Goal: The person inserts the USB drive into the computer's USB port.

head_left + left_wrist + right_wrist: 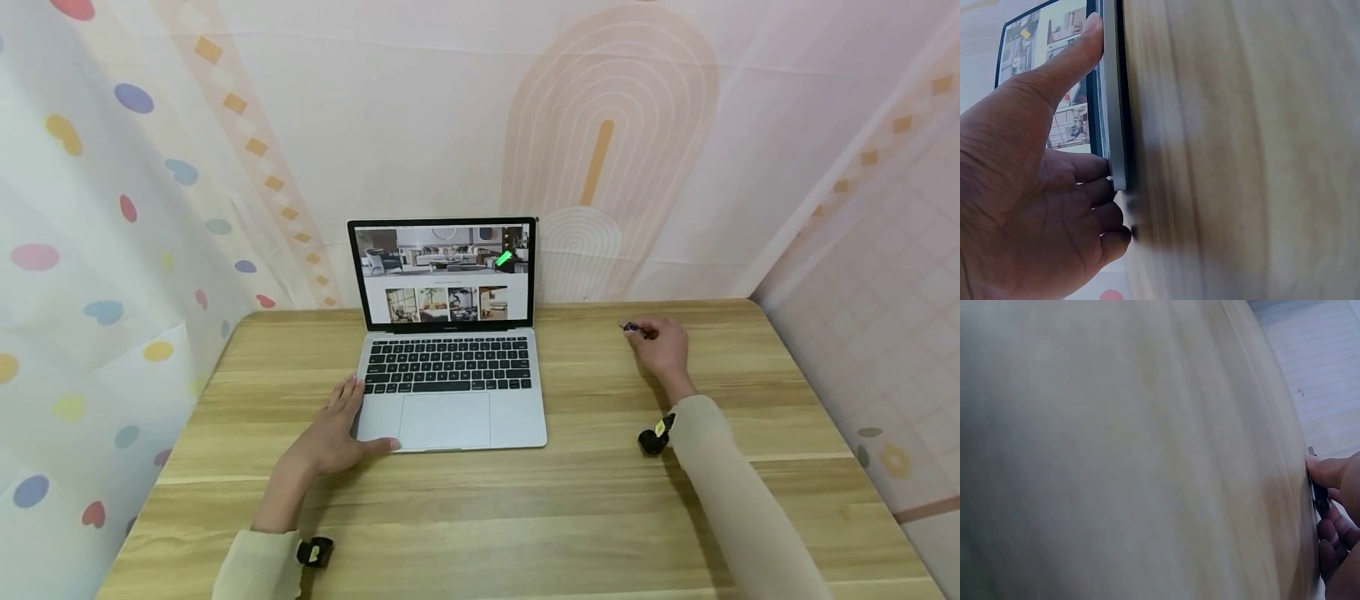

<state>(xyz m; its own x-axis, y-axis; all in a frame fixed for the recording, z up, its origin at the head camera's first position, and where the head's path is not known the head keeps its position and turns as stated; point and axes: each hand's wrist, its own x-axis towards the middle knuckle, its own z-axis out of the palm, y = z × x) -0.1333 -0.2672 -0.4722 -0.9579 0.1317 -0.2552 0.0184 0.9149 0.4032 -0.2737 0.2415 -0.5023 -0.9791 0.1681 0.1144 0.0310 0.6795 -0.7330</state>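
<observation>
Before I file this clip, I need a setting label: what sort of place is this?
Probably a makeshift indoor desk space, perhaps a curtained booth: printed fabric hangings rise around a wood-grain table, on which an open silver laptop stands.

The laptop (pixel 450 358) is set on the table (pixel 585 500) before a hanging cloth (pixel 420 125), its left edge touched by the left hand (pixel 335 433); to its right, an object (pixel 632 327) is held in the right hand (pixel 664 348).

The tabletop (pixel 1241 156) looks blurred in both dim wrist views
</observation>
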